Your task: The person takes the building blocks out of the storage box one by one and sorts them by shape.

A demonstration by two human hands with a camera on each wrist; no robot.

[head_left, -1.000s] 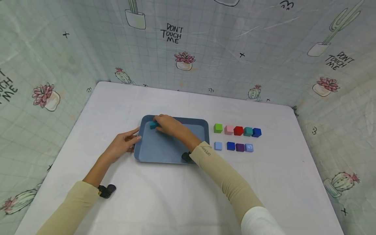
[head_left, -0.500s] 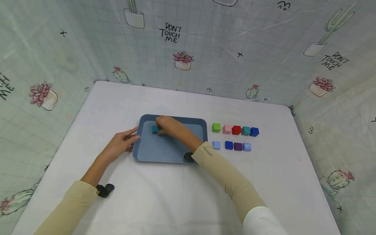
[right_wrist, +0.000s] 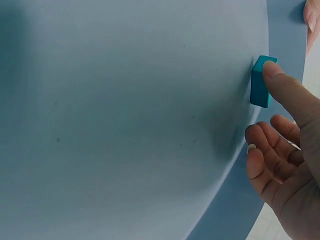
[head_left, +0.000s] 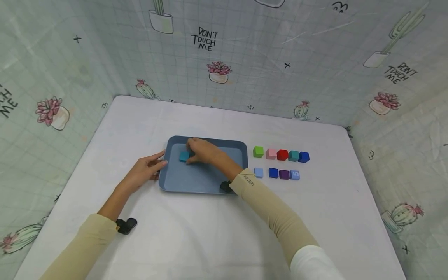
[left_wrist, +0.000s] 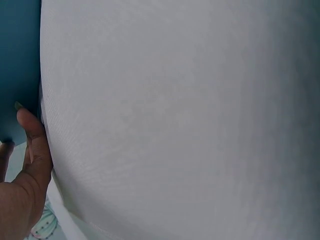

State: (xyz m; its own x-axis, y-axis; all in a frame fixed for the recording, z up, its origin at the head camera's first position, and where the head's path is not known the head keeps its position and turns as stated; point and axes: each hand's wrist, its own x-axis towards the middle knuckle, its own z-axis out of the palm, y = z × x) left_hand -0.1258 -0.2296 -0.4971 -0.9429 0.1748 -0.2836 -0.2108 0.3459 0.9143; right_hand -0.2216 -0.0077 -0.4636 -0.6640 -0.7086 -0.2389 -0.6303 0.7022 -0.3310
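Observation:
A blue-grey tray (head_left: 185, 181) lies on the white table. At its left side my left hand (head_left: 141, 172) grips the rim, thumb over the edge and fingers around the outside. Inside the tray, toward its back left, sits a teal block (head_left: 183, 156). My right hand (head_left: 204, 151) reaches in over the tray beside that block. In the right wrist view the thumb (right_wrist: 285, 87) touches the block's top edge, while the other fingers (right_wrist: 265, 150) curl loosely, apart from it. Part of the tray's right side is hidden under the right forearm.
Right of the tray, a back row of cubes runs green (head_left: 258, 152), pink (head_left: 271, 154), red (head_left: 282, 155), teal (head_left: 293, 156) and blue (head_left: 303, 157). A front row holds light blue (head_left: 258, 172), blue (head_left: 273, 173), purple (head_left: 284, 174) and a numbered cube (head_left: 295, 175).
The teal block has moved a little toward the tray's middle and the near side, with the right hand shifting along. The left hand has stayed at the tray's left rim.

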